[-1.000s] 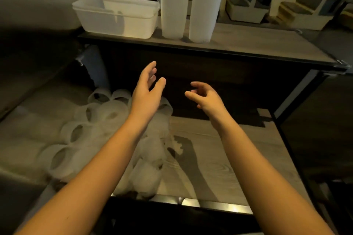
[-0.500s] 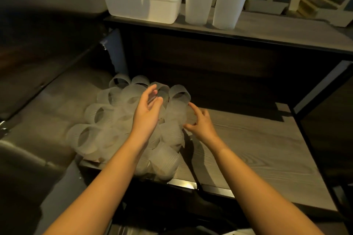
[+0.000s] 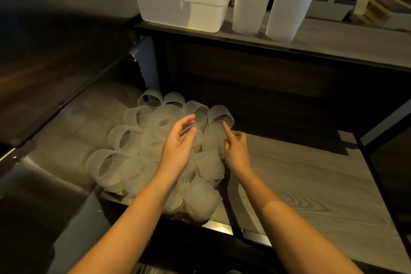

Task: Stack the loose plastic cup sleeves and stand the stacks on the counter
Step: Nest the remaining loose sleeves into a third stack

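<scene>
Several loose translucent ribbed cup sleeves (image 3: 124,139) lie in a heap on the left part of a lower wooden shelf (image 3: 300,176). Two tall white stacks of sleeves (image 3: 249,0) stand upright on the upper counter (image 3: 333,42). My left hand (image 3: 178,147) hovers over the middle of the heap, fingers relaxed and apart, holding nothing. My right hand (image 3: 236,151) is at the heap's right side. Its index finger points up against one sleeve (image 3: 213,138) and its other fingers curl beside it. Whether it grips that sleeve is unclear.
A white plastic bin (image 3: 182,6) sits on the counter left of the two stacks. A dark panel rises behind the shelf to the counter's edge. Bare wood lies right of the heap. A steel surface (image 3: 44,173) adjoins the shelf on the left.
Both hands came down from mid-air onto the heap. The right hand's index finger now reaches up against a sleeve, and the left hand's fingers have spread over the pile.
</scene>
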The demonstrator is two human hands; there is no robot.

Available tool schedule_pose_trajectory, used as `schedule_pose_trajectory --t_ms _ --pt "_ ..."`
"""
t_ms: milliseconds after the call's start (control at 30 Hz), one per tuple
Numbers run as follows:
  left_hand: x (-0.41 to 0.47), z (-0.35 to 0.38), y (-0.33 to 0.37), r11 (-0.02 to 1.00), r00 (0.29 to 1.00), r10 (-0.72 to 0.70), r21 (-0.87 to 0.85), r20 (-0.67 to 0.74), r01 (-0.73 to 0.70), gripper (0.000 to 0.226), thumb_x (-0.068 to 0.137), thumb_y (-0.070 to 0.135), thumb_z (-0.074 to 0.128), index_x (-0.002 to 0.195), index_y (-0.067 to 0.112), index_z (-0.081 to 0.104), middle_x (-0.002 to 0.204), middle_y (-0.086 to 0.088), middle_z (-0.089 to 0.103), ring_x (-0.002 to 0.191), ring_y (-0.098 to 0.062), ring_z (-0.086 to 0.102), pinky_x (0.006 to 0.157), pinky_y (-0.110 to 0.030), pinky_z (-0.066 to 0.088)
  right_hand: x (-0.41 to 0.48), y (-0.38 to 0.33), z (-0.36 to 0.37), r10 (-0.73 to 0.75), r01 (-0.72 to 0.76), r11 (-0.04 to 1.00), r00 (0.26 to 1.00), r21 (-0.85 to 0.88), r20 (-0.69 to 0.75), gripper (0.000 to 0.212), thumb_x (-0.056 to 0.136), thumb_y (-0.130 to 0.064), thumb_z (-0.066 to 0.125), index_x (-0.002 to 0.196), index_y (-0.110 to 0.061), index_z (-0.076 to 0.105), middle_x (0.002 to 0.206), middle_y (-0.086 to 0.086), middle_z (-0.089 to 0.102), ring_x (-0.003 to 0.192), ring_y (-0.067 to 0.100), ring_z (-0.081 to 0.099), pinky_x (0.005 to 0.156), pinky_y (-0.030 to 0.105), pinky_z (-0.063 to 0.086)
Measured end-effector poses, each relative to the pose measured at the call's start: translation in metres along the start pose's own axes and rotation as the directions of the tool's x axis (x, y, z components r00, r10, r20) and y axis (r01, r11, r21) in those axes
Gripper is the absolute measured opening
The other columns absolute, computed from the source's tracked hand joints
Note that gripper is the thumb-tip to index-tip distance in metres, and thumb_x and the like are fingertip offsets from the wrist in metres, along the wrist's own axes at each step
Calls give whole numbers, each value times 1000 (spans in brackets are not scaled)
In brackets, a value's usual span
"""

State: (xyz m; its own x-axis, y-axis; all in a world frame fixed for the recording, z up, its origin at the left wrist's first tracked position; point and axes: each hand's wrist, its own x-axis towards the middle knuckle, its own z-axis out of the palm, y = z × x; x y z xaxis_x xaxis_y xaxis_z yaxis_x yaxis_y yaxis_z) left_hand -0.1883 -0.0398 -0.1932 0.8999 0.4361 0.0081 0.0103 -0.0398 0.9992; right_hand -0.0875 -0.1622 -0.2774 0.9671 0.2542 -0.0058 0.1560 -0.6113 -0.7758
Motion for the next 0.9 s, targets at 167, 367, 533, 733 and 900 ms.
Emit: schedule_pose_trajectory --t_ms 167,367,533,733,900 --pt "4 -1 -3 1000 1000 -14 -28 -6 14 27 95 17 46 111 38 52 118 16 53 116 -3 50 104 -35 41 2 -2 -6 -2 3 1000 994 6 -106 47 99 -24 35 142 -42 26 132 4 27 77 10 50 67 28 52" --pt "9 2 3 988 1000 -15 -154 19 18 21 95 23 46 108 37 53 124 7 53 119 -7 49 100 -31 43 -2 -29 -41 -82 132 940 983 315 -167 40 99 -16 36 136 -32 41 111 -6 40 89 -7 45 71 -1 39" --pt "11 -6 5 942 959 -170 -247 226 226 47 77 53 44 123 42 44 136 1 43 122 -23 47 98 -44 44 -14 -51 -69 -229 186 888 972 420 54 26 95 -14 48 108 -36 53 104 -11 58 95 10 58 72 19 52" --pt "6 -6 3 874 874 -239 -298 423 383 52 77 53 51 126 34 49 126 -5 46 110 -28 56 78 -50 55 -26 -64 -57 -270 230 957 931 178 245 18 94 -18 49 107 -29 55 86 -18 55 74 -3 55 64 11 46" --pt "8 -6 -1 870 919 -281 -331 277 366 29 86 36 51 115 30 55 126 -10 49 108 -29 57 79 -49 55 -27 -56 -54 -185 147 967 967 208 177 32 99 -31 35 123 -23 53 102 -13 52 84 -2 50 67 11 40"
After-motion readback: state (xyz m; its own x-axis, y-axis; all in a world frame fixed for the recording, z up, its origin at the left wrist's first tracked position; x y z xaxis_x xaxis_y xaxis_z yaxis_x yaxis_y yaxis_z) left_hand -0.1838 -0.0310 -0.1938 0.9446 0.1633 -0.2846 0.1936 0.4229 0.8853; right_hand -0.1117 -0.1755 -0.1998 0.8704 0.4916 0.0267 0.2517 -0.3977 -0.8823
